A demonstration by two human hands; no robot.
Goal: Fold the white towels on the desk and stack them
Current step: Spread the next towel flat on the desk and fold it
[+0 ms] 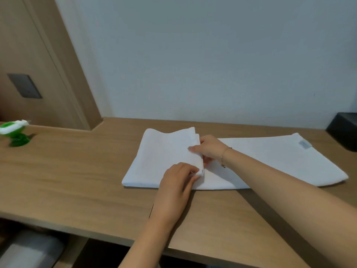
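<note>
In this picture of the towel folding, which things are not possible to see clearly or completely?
Head view only:
- Small label on the white towel: print too small to read.
- Green and white object at the desk's left: blurred and cut by the edge, so its kind is unclear.
- Black object: cut off by the right edge.
- Right hand fingertips: hidden under the folded layer.

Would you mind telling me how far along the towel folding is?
Early. The white towel lies lengthwise on the desk, its left end already folded over. Both the left hand and right hand pinch that flap's edge. Further folds and stacking remain; no stack shows.
</note>
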